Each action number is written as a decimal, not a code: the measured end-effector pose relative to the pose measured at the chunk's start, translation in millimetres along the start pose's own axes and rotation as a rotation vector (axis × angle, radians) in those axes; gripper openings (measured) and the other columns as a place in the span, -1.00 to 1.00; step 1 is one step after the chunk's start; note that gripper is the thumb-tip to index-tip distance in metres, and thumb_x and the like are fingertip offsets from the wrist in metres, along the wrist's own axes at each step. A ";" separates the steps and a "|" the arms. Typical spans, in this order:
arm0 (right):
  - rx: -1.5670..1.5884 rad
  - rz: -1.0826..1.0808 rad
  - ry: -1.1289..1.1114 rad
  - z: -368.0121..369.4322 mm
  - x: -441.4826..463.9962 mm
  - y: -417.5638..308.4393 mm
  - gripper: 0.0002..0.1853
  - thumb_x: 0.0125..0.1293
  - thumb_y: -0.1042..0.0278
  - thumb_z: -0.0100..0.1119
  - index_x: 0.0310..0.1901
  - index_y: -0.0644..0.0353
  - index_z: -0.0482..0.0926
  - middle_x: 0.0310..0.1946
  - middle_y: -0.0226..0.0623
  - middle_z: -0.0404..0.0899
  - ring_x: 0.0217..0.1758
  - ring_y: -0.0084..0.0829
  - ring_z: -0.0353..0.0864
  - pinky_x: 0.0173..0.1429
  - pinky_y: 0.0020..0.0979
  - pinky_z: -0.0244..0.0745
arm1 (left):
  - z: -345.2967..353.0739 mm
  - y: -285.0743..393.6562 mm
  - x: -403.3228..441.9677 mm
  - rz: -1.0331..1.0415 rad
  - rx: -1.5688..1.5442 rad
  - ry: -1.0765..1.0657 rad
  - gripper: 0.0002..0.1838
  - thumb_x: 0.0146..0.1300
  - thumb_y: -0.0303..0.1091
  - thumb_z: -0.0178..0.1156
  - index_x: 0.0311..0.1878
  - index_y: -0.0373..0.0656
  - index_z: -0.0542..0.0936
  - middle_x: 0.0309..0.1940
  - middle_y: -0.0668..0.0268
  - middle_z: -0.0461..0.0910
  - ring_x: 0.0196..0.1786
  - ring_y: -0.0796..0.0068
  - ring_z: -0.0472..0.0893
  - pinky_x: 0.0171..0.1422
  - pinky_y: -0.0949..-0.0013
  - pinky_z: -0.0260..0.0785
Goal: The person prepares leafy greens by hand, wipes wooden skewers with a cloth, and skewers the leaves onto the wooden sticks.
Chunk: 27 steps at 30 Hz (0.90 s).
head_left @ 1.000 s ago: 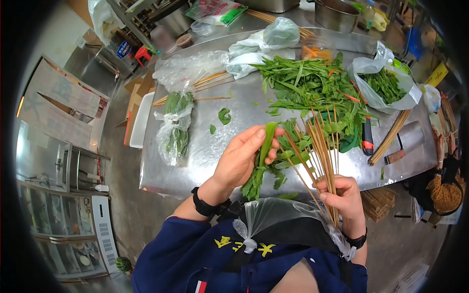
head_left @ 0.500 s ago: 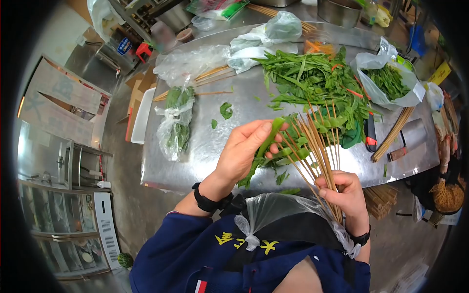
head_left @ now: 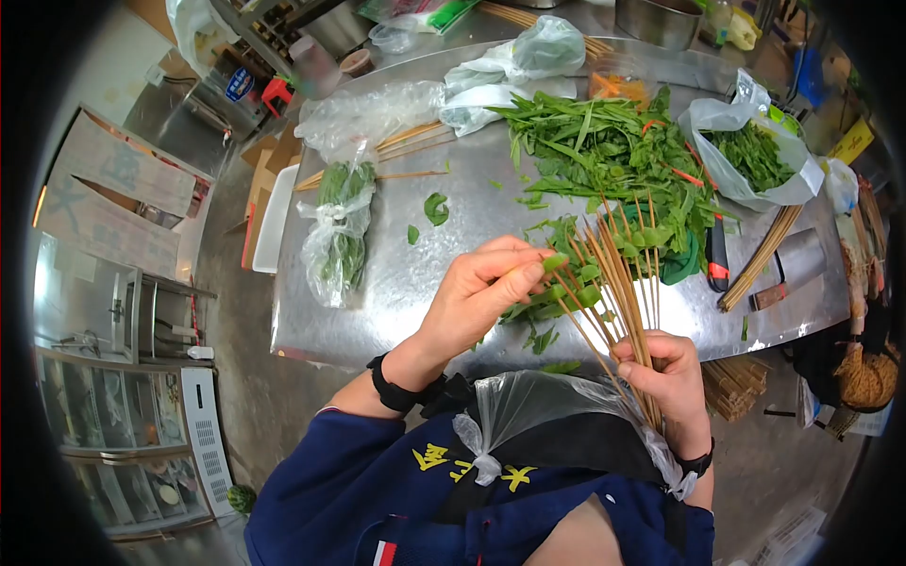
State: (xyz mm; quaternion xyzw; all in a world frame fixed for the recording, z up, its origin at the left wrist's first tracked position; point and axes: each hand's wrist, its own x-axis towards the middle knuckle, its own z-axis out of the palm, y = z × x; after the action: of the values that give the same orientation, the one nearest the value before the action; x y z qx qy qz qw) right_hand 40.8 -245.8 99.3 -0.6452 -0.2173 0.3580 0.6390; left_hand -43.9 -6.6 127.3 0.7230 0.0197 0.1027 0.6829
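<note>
My right hand (head_left: 668,374) is closed around the lower ends of a fanned bundle of bamboo skewers (head_left: 618,283), their tips pointing away from me. Several of these skewers carry pieces of green leafy vegetable near their tips. With thumb and fingers, my left hand (head_left: 491,291) pinches a green vegetable stem (head_left: 555,262) against the tip of a left-hand skewer. Whether the tip has pierced it, I cannot tell. Just beyond both hands lies a large heap of leafy greens (head_left: 604,151) on the metal table (head_left: 406,283).
A cleaver (head_left: 802,259) and more skewers (head_left: 760,259) lie at the right, near a knife handle (head_left: 717,259). An open bag of greens (head_left: 746,156) stands behind them. A tied plastic bag of greens (head_left: 340,231) rests on the left, beside loose leaf scraps (head_left: 436,209).
My left hand has brought the green stem down onto a skewer tip, and its fingers have closed in around it. My right hand keeps the bundle nearly still.
</note>
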 end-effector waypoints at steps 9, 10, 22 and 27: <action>0.108 0.064 0.028 2.6 1.1 0.4 -0.81 -0.01 0.54 0.24 -0.29 0.34 0.58 -0.46 -0.42 0.52 -0.41 -0.68 0.44 -0.32 -0.63 0.35 | 10.8 -0.7 -2.6 0.088 0.127 -0.052 -0.80 0.17 -0.42 0.12 -0.15 -0.25 0.59 -0.22 0.27 0.35 -0.13 0.47 0.34 -0.01 0.44 0.22; 0.132 0.065 0.022 1.9 1.1 0.3 -0.81 -0.01 0.55 0.25 -0.29 0.33 0.58 -0.45 -0.43 0.53 -0.41 -0.68 0.45 -0.31 -0.64 0.36 | 10.8 -0.1 -1.5 0.114 0.212 -0.062 -0.79 0.16 -0.43 0.13 -0.14 -0.24 0.59 -0.23 0.27 0.35 -0.14 0.47 0.34 -0.01 0.45 0.22; 0.205 -0.050 0.048 -7.6 9.6 8.0 -0.76 -0.02 0.58 0.29 -0.25 0.29 0.54 -0.36 -0.40 0.55 -0.31 -0.66 0.49 -0.21 -0.61 0.42 | 11.6 8.3 -15.6 0.407 0.733 0.349 -0.81 -0.03 -0.37 0.30 -0.35 -0.24 0.59 -0.42 0.23 0.48 -0.36 0.30 0.48 -0.32 0.39 0.32; 0.207 -0.043 0.046 0.2 12.3 2.1 -0.79 0.05 0.53 0.24 -0.24 0.30 0.51 -0.36 -0.40 0.53 -0.32 -0.66 0.48 -0.20 -0.59 0.40 | 34.6 -17.8 -22.1 -0.401 0.286 -0.491 -0.62 0.09 -0.01 0.19 -0.38 -0.21 0.57 -0.41 0.14 0.54 -0.33 0.35 0.53 -0.25 0.40 0.35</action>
State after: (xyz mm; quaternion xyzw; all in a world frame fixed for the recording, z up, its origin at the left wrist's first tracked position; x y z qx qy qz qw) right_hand 48.3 -236.7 95.0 -0.5791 -0.1781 0.3499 0.7145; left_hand -57.4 -43.2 105.4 0.7962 0.0109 -0.2143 0.5657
